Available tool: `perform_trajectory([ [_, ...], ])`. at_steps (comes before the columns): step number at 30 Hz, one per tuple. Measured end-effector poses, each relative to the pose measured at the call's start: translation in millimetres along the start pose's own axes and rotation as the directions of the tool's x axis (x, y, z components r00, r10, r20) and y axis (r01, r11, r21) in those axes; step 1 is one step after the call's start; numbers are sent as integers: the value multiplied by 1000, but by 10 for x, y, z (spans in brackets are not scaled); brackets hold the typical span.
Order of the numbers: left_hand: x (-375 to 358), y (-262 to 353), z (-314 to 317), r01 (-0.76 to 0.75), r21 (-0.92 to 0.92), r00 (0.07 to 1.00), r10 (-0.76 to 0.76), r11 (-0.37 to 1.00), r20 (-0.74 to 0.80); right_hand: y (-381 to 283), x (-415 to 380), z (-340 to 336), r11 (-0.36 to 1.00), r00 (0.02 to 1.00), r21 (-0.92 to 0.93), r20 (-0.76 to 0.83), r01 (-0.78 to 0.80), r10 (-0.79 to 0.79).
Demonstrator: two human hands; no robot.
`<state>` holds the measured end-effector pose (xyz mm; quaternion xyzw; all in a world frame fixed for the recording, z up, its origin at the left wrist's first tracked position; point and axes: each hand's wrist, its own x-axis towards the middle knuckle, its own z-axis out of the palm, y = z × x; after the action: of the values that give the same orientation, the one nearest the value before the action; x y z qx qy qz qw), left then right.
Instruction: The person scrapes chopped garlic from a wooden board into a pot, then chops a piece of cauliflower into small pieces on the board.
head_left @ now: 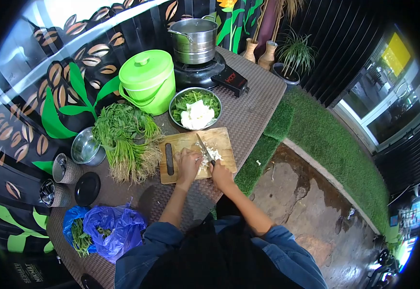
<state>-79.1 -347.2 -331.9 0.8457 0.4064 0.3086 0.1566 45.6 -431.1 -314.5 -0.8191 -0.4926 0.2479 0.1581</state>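
My right hand (222, 175) grips the dark handle of a kitchen knife (204, 146), its blade pointing away from me over the wooden cutting board (224, 136). Finely chopped white pieces (213, 155) lie around the blade. Left of the knife, my left hand (188, 164) rests on the board with fingers curled in; what they hold, if anything, is hidden. A dark elongated strip (169, 159) runs along the board's left side. Just beyond the board stands a metal bowl (172, 115) with cut green leaves (210, 100) and a white heap (198, 115).
Left of the board lies a bunch of rooted greens (128, 139), near an empty metal bowl (88, 146) and a black lid (87, 189). Purple plastic bags (116, 231) sit nearer. Behind stand a green lidded bucket (147, 82) and a steel pot (194, 41) on a stove (193, 74).
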Motion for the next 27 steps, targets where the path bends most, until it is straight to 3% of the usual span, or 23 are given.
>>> perform_trajectory([
  [4,10,12,-12,25,-4,999,-25,1000,-29,-9,12,-181,996,996,-11,20,88,-88],
  [7,8,-25,3,36,-19,999,-36,999,-41,-45,-163,-129,997,996,-33,59,63,-61],
  [9,1,-22,11,52,-40,998,-54,998,-37,-66,-228,66,998,999,-46,-18,-41,40],
  [16,-5,1,31,52,-41,995,-55,998,-89,-32,-57,-100,996,999,-69,0,54,-54],
  [18,-32,-15,35,67,-42,993,-71,997,-98,-4,-108,-168,998,997,-21,55,51,-50],
  [24,-57,-20,43,40,-29,992,-44,999,-120,-34,-237,96,998,998,-5,4,-55,55],
  [27,-100,-65,97,43,-58,988,-51,997,-145,-34,-78,-2,1000,999,4,25,-27,27],
])
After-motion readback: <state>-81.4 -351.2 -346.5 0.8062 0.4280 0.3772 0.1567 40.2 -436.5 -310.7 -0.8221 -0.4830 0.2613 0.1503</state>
